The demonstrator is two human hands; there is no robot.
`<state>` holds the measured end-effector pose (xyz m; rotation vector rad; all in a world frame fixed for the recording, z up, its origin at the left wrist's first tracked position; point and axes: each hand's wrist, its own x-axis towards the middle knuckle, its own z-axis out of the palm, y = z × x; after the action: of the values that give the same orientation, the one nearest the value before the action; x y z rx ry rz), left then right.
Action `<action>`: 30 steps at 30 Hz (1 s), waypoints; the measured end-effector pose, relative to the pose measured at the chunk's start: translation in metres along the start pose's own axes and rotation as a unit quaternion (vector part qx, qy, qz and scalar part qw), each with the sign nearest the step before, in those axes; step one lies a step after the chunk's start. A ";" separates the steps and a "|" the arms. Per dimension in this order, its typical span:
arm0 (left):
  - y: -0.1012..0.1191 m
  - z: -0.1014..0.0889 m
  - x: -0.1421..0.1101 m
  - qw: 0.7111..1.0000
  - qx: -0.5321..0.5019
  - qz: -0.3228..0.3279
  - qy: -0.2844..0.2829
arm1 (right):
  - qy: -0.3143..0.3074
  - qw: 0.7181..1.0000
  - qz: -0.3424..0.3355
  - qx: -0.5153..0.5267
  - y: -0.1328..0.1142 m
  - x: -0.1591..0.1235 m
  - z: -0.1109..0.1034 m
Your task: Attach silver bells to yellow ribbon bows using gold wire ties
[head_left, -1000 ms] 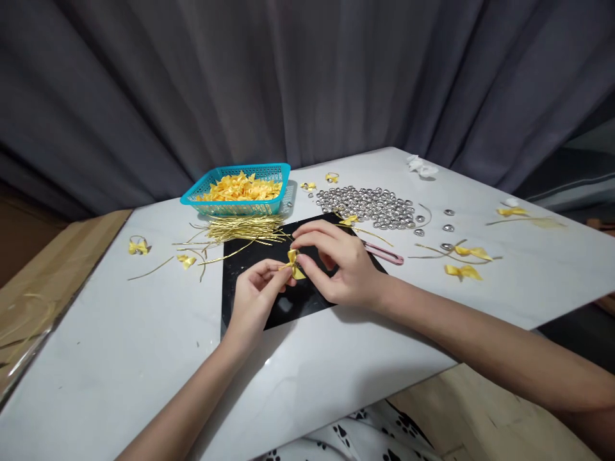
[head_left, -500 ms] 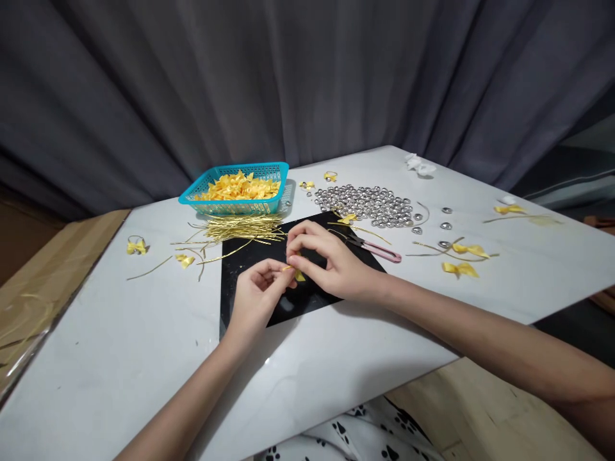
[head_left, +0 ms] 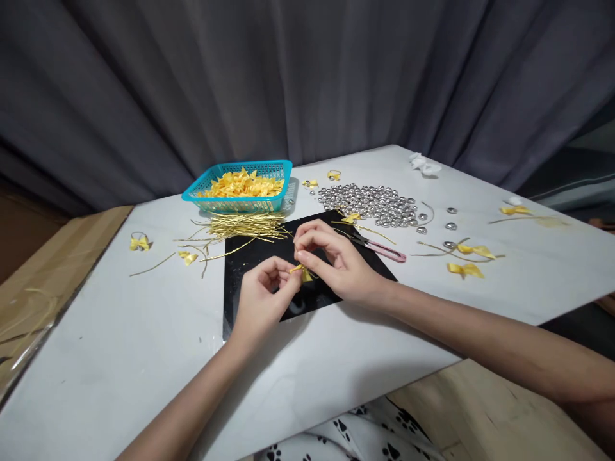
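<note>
Over the black mat (head_left: 240, 275), my left hand (head_left: 266, 288) is closed in a pinch on a small yellow ribbon bow (head_left: 306, 275). My right hand (head_left: 339, 262) comes in just above, thumb and fingertips pinched together close to the bow. A thin gold tie (head_left: 314, 274) curves out beside the bow; its other end is hidden by the right fingers, which seem to hold it. Beyond the hands lies a pile of gold ties (head_left: 245, 225). Scissors with a pink handle (head_left: 384, 251) rest on the mat's right edge.
A blue basket (head_left: 192, 192) full of yellow bows stands at the back left. Many silver beads (head_left: 369, 203) lie spread behind the mat. Loose bows (head_left: 466, 270) and ties are scattered right and left on the white table (head_left: 144, 333). Crumpled white scraps (head_left: 425, 165) sit far back.
Both hands appear almost in place, still pinched together. The right fingertips have lifted slightly off the left ones, and more of the bow and a thin strand show. The view has shifted a little.
</note>
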<state>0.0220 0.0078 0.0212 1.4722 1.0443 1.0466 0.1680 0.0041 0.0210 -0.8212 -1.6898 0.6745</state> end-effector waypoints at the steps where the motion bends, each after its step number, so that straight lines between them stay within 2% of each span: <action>1: -0.001 0.000 0.000 1.000 0.005 0.003 -0.001 | -0.004 1.000 0.001 -0.001 0.000 0.000 0.000; 5: -0.012 0.001 0.000 0.999 0.032 0.004 -0.027 | -0.012 1.000 -0.011 -0.021 -0.004 0.002 -0.001; 8: -0.021 0.002 0.003 0.997 0.041 -0.034 -0.055 | 0.002 0.999 -0.035 -0.022 -0.009 0.006 -0.006; 10: -0.025 0.003 0.005 0.997 0.022 -0.052 -0.051 | 0.010 0.999 -0.031 0.007 -0.011 0.009 -0.010; 14: -0.024 0.004 0.009 0.996 -0.017 -0.083 -0.025 | 0.013 0.995 0.027 0.092 -0.014 0.012 -0.015; 18: -0.023 0.003 0.010 0.996 -0.025 -0.087 -0.025 | 0.008 0.984 0.094 0.151 -0.018 0.011 -0.016; 21: -0.024 0.003 0.011 0.996 -0.022 -0.086 -0.028 | 0.013 0.961 0.157 0.226 -0.020 0.012 -0.015; 26: -0.024 0.003 0.011 0.995 -0.024 -0.088 -0.024 | 0.053 0.884 0.288 0.364 -0.019 0.016 -0.017; 28: -0.024 0.003 0.010 0.996 -0.022 -0.088 -0.026 | 0.066 0.861 0.316 0.394 -0.019 0.018 -0.020; 30: -0.023 0.004 0.010 0.996 -0.016 -0.086 -0.026 | 0.072 0.850 0.328 0.407 -0.018 0.019 -0.023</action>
<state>0.0259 0.0193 -0.0011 1.3510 1.0915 0.8931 0.1834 0.0095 0.0520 -0.7719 -0.7931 1.6112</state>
